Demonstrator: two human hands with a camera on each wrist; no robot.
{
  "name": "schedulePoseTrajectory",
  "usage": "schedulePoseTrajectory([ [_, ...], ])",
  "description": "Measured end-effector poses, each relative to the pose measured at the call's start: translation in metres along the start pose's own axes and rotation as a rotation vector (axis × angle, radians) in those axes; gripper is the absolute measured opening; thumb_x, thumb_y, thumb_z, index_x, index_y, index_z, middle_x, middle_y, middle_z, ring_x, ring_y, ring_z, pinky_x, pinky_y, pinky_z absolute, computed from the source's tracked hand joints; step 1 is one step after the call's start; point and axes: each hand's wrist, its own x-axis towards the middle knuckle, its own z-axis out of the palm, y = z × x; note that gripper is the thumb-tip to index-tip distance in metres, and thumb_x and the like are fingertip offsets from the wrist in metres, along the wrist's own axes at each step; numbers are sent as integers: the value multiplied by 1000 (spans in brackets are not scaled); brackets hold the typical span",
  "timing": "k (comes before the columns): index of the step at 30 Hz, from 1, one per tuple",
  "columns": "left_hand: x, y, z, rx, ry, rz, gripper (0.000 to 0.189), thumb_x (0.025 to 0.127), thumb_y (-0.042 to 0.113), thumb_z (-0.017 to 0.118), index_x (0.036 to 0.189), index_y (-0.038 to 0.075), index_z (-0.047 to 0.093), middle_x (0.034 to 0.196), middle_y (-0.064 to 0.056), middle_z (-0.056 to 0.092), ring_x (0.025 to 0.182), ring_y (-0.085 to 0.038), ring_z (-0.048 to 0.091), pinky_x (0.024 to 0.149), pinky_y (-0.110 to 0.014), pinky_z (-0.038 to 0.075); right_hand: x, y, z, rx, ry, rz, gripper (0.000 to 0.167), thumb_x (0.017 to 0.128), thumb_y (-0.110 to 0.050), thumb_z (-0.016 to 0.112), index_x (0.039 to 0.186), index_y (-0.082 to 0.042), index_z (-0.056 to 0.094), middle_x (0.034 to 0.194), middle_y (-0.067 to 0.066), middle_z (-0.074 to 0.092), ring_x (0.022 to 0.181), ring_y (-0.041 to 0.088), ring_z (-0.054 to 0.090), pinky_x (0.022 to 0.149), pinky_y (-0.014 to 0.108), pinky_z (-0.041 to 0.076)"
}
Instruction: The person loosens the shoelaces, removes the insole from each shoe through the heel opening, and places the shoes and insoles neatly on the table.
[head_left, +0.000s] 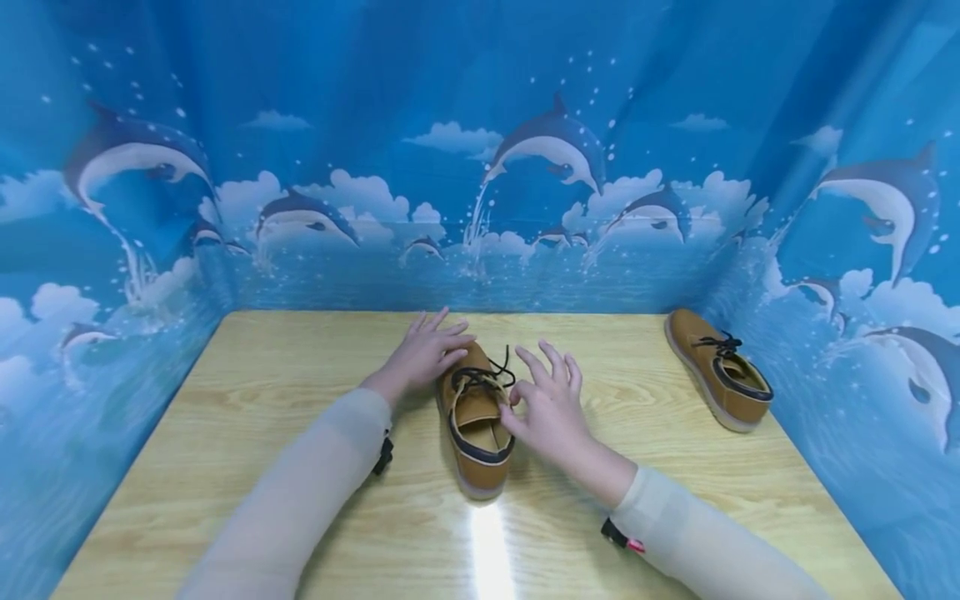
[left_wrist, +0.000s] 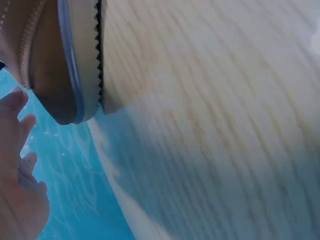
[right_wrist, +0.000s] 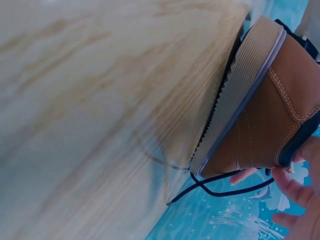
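Note:
A brown lace-up shoe (head_left: 482, 473) stands on the table, toe pointing away from me. Its dark laces (head_left: 480, 377) are tied loosely over the tongue, and one end trails to the right. My left hand (head_left: 423, 354) lies along the left of the toe, its fingers extended and the thumb side against the leather. With thumb and index finger, my right hand (head_left: 553, 412) pinches the right edge of the shoe's opening near the lacing, while the other fingers spread upward. The right wrist view shows the ridged sole (right_wrist: 239, 90) flat on the table.
A matching brown shoe (head_left: 693, 337) stands by the table's right edge, its laces tied. The wood-patterned table (head_left: 270, 467) is bounded at the back and sides by a blue dolphin-print curtain (head_left: 360, 267).

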Motion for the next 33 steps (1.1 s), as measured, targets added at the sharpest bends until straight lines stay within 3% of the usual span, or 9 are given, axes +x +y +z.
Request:
schedulePoseTrajectory([
  [7, 6, -3, 10, 3, -90, -35, 45, 105, 43, 47, 146, 25, 54, 158, 0, 39, 153, -34, 9, 122, -58, -1, -3, -1, 0, -6, -13, -11, 22, 76, -35, 78, 66, -20, 67, 148, 11, 50, 144, 41, 26, 114, 68, 11],
  [14, 5, -8, 13, 62, -88, -22, 46, 105, 45, 47, 147, 27, 53, 155, 2, 43, 153, -32, 12, 122, -57, 2, -3, 0, -2, -4, -27, -21, 20, 76, -32, 79, 66, -20, 67, 147, 12, 51, 144, 41, 25, 114, 68, 10],
  [22, -10, -5, 3, 163, -83, 12, 47, 103, 44, 53, 145, 21, 55, 155, -2, 45, 152, -35, 15, 122, -56, -2, 0, 9, -9, -4, -44, -12, 22, 76, -25, 80, 64, -24, 62, 147, 14, 51, 144, 42, 27, 115, 67, 11],
  [30, -32, -3, -6, 310, -59, 50, 50, 98, 56, 54, 135, 24, 65, 162, -4, 31, 153, -33, 11, 122, -55, -3, 3, 20, -12, -14, -63, -17, 14, 80, -22, 81, 71, -21, 70, 149, 16, 48, 145, 43, 23, 113, 69, 12],
  [33, -43, -1, -9, 328, -44, 44, 52, 96, 60, 55, 131, 23, 68, 161, -5, 34, 153, -34, 10, 122, -57, -3, 5, 24, -14, -34, -60, -22, 11, 81, -24, 82, 75, -21, 73, 149, 16, 47, 145, 43, 23, 113, 70, 13],
])
